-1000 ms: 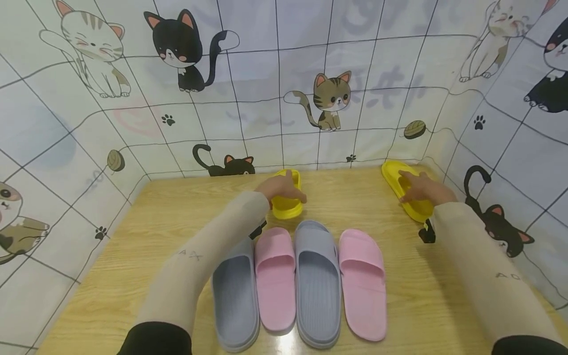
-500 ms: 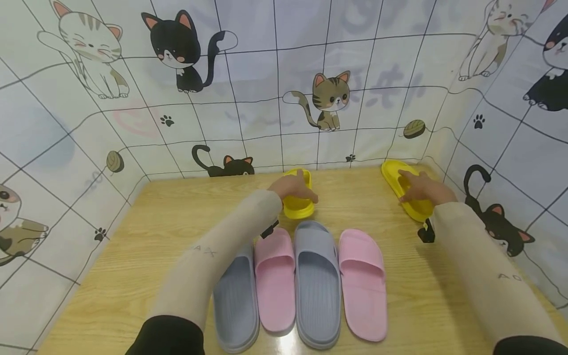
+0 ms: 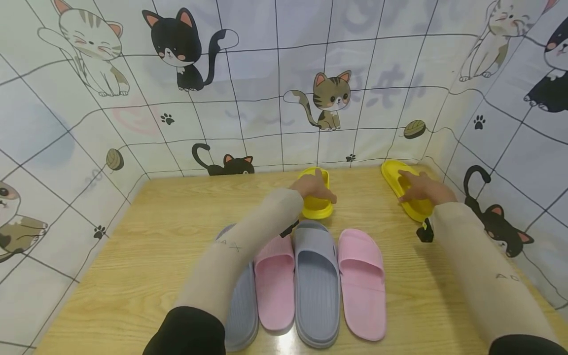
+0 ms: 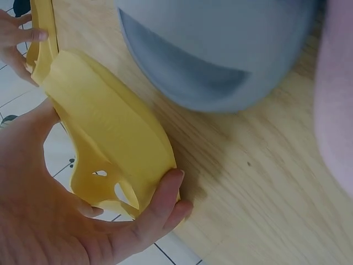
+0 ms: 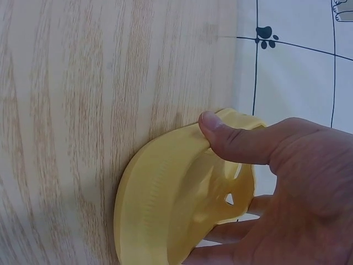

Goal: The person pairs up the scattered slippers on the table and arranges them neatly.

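Note:
At the back of the wooden table my left hand [image 3: 312, 186] grips a yellow slipper [image 3: 317, 209] with cut-out holes. In the left wrist view this slipper [image 4: 110, 110] lies between thumb and fingers, fingertips curled at its edge. My right hand [image 3: 425, 189] holds a second yellow slipper [image 3: 393, 172], set at a slant by the back right corner. Its thumb presses the side of that slipper [image 5: 149, 204] in the right wrist view, with the other fingers round the far side. Part of each yellow slipper is hidden under the hands.
Nearer me stand two grey slippers [image 3: 317, 296] and two pink slippers [image 3: 364, 296] in an alternating row. My left sleeve [image 3: 244, 246] covers part of the leftmost ones. A cat-print tiled wall covering [image 3: 257, 113] borders the wooden table [image 3: 155, 236] at the back and sides.
My left hand has slid its yellow slipper to the right along the back of the table, closer to the other one. My right hand and its slipper have stayed in place.

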### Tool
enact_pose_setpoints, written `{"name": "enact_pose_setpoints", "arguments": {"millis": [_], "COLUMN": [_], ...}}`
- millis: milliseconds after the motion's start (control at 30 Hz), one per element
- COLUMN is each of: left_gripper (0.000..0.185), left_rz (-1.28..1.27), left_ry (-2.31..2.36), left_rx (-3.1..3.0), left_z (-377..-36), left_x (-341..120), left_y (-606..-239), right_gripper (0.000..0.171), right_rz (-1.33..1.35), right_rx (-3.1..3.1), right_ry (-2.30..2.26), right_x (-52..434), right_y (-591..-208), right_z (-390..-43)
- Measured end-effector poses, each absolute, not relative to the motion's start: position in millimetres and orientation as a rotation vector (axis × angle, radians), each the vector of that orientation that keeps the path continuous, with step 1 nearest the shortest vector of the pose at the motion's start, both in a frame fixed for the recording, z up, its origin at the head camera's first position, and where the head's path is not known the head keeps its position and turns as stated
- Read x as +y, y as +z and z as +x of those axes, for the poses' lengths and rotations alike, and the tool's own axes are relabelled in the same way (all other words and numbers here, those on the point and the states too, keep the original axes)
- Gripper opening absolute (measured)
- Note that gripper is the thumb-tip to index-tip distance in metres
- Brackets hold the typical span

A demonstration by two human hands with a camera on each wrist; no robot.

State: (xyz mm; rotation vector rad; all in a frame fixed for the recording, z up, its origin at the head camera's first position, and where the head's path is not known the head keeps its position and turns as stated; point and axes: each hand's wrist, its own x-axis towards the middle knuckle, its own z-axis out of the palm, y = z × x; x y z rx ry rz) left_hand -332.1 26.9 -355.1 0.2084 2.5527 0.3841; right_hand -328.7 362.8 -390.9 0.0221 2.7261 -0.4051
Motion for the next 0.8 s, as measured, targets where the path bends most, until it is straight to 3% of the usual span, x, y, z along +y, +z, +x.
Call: {"name": "enact_pose_setpoints", "arguments": {"millis": [800], "left_gripper": [0.112], "left_rz": [0.215], "left_ry": [0.389], "left_rx": [2.786], "left_z": [-317.8], "left_x": [71.3], "left_y": [-372.3], "right_gripper": [0.100], "right_rz": [-0.005], "right_rx": [2.727], "right_ry": [-0.463], "right_x": [360.0], "right_y": [-383.5], "right_z": [-317.3]}}
